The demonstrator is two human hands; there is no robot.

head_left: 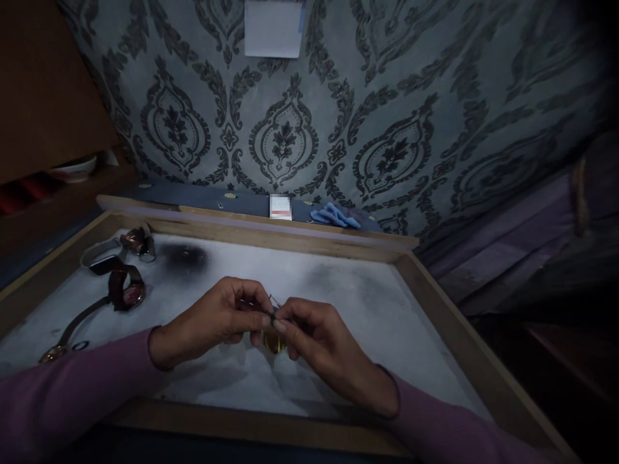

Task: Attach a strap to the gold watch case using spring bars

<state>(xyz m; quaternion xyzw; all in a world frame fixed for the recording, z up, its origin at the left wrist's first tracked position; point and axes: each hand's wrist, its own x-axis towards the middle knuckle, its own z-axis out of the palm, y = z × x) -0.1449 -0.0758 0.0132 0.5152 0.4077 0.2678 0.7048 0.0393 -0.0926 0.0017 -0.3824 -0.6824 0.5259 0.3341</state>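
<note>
Both hands meet over the middle of the white-bottomed wooden tray (372, 303). Between them is a watch with a shiny gold round case (274, 341), partly covered by the fingers. My left hand (227, 319) pinches at its upper end, thumb and forefinger pressed together. From the other side, the thumb and forefinger of my right hand (319, 338) pinch the same spot. A thin dark piece (275, 301) sticks up between the fingertips; whether it is strap or buckle I cannot tell.
Several watches lie at the tray's left, among them a dark-strapped watch (126, 289) and a thin-strapped one (82, 325) near a small black ring (80, 346). Behind the back rim are a small white box (280, 207) and a blue cloth (335, 215).
</note>
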